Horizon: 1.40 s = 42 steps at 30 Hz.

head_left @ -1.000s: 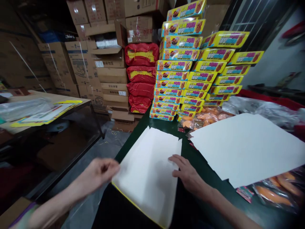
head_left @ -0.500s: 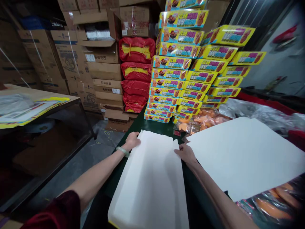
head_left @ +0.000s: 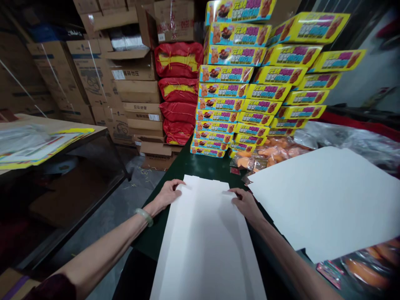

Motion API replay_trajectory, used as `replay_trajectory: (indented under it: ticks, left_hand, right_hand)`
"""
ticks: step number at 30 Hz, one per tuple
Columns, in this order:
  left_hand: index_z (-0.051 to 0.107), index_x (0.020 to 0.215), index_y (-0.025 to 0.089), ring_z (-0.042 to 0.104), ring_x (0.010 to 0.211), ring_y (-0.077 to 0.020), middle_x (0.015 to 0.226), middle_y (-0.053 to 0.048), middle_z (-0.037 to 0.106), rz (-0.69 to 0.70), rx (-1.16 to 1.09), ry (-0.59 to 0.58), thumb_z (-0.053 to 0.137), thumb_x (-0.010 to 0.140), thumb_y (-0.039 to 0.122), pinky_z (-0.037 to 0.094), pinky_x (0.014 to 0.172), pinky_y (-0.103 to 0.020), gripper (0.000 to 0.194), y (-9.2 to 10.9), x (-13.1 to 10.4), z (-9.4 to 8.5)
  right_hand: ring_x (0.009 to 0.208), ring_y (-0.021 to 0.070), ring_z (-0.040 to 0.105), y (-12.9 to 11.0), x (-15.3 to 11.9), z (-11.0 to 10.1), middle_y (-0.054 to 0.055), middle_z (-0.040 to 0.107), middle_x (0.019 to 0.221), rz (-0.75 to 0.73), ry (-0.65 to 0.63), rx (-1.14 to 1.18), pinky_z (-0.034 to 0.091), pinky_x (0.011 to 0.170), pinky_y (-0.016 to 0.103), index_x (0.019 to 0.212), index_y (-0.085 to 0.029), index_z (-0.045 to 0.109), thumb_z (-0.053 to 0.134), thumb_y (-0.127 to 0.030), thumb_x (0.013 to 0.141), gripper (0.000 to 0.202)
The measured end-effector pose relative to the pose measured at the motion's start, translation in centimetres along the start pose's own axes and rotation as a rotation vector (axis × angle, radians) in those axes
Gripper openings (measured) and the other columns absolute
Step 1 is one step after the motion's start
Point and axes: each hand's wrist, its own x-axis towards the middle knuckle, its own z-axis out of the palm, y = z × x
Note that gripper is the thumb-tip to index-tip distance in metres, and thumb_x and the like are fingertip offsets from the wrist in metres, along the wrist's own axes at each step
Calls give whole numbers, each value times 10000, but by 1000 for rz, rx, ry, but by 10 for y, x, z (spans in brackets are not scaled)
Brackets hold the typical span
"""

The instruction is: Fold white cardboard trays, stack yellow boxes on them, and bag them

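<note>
A long white cardboard piece (head_left: 209, 241) with raised sides lies in front of me on the dark green table (head_left: 200, 166). Its far end has small flaps. My left hand (head_left: 167, 193) pinches the far left corner, a pale green bangle on the wrist. At the far right corner my right hand (head_left: 246, 203) grips the edge between thumb and fingers. To the right lies a flat white cardboard sheet (head_left: 331, 200), resting partly over bagged orange items (head_left: 368, 271).
Stacks of yellow printed boxes (head_left: 223, 87) stand at the table's far end. Red bundles (head_left: 178, 89) and brown cartons (head_left: 137, 91) are piled behind. A side table (head_left: 96, 132) with printed sheets stands at left. Clear plastic bags (head_left: 356, 137) lie at right.
The far-end flaps beside both hands, upright before, now lean inward. My left forearm has shifted outward, and the view has moved slightly.
</note>
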Motion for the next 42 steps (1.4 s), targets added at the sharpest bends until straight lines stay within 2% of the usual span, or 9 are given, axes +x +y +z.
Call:
replay_trajectory:
  ticks: [4, 11, 13, 18, 22, 25, 32, 37, 42]
  left_hand:
    - [643, 724, 91, 488, 564, -97, 664, -15, 583, -30, 24, -40, 703, 550, 281, 348, 498, -194, 265, 5, -10, 5]
    - [682, 888, 76, 574, 712, -163, 800, -99, 653, -258, -314, -316, 719, 598, 527, 439, 697, -277, 538, 13, -29, -1]
    - [686, 879, 82, 550, 669, -141, 783, -83, 637, -222, -256, -297, 699, 617, 557, 427, 667, -264, 543, 12, -31, -2]
    - [699, 779, 100, 513, 756, -137, 939, -73, 571, 62, 11, -150, 614, 686, 572, 395, 638, -229, 489, 11, -31, 5]
    - [550, 1144, 125, 506, 673, -111, 821, -23, 595, 40, -77, -10, 703, 626, 409, 390, 618, -218, 610, 13, -26, 7]
    - [366, 1294, 124, 469, 572, -81, 666, 43, 555, 15, -67, -2, 717, 587, 273, 367, 570, -195, 803, 16, -21, 5]
    - [578, 737, 115, 378, 529, -63, 662, 19, 453, 237, 375, -37, 547, 675, 189, 282, 466, -180, 101, 16, -19, 6]
    - [524, 720, 148, 396, 568, -80, 686, 25, 458, 391, 666, -143, 484, 647, 84, 293, 506, -195, 105, 20, -17, 9]
    - [472, 711, 165, 377, 586, -84, 671, 36, 444, 460, 732, -252, 430, 655, 51, 280, 538, -203, 134, 19, -8, 6]
  right_hand:
    - [621, 142, 499, -1, -11, -1, 83, 590, 845, -67, 38, 15, 404, 575, 277, 651, -159, 598, 489, -357, 642, 226]
    - [1023, 265, 536, -8, -28, -1, 123, 623, 942, 22, 106, 173, 422, 809, 342, 579, -169, 640, 582, -427, 639, 271]
    - [1017, 273, 546, -13, -31, -5, 111, 643, 918, 113, 58, 259, 432, 782, 336, 580, -166, 638, 631, -435, 620, 272]
    - [498, 135, 524, -21, -31, -9, 14, 591, 588, 384, -87, 603, 398, 486, 264, 590, -165, 541, 741, -440, 507, 351]
    - [568, 166, 589, -20, -29, -5, 26, 644, 704, 358, 7, 713, 457, 540, 294, 798, -188, 540, 772, -372, 480, 434]
    - [565, 148, 568, -18, -30, -4, 15, 621, 665, 232, -15, 584, 434, 532, 266, 779, -172, 536, 727, -403, 564, 370]
    - [448, 87, 333, -5, -34, -9, -78, 351, 485, -59, -30, 70, 273, 443, 221, 749, -200, 475, 541, -378, 709, 195]
    - [543, 98, 400, -9, -29, -2, -29, 443, 624, -194, 39, -484, 259, 511, 229, 613, -195, 392, 508, -276, 711, 172]
    - [577, 107, 458, -18, -31, 3, 7, 526, 821, -271, 69, -729, 248, 509, 232, 839, -190, 492, 463, -206, 789, 59]
